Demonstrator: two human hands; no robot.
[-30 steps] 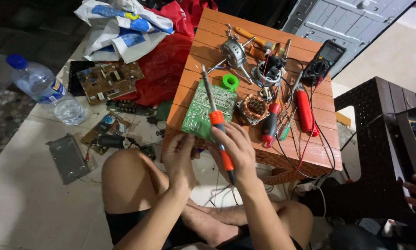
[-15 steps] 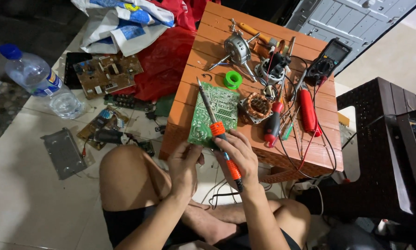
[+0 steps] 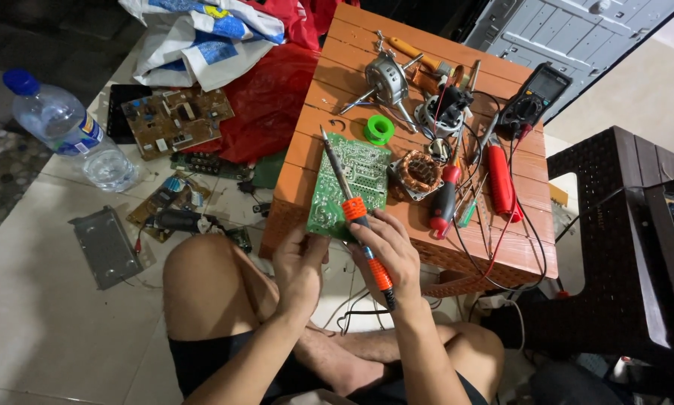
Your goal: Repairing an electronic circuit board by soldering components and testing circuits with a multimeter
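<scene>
Right hand (image 3: 388, 251): clenched around the orange-and-blue handle of a soldering iron (image 3: 352, 204), whose thin metal shaft slants up and left across the circuit board (image 3: 355, 187), tip near the board's far left corner

Left hand (image 3: 299, 259): fingers gripping the near edge of the circuit board, which lies green side up at the front left of the bench (image 3: 329, 82), its near edge overhanging

Bench: low, orange slats. Just right of the board, a copper motor winding (image 3: 418, 172); beside that, a red-handled screwdriver (image 3: 443, 202) and a second red tool (image 3: 499, 178). Behind the board, a green solder spool (image 3: 379, 129), a grey motor part (image 3: 385, 79), a multimeter (image 3: 535, 94) with leads trailing

Floor, left of bench: water bottle (image 3: 70, 133), brown circuit board (image 3: 175, 120), red cloth (image 3: 265, 97), grey metal plate (image 3: 106, 246), small loose parts

Person sits cross-legged, bare knees beneath both hands
</scene>
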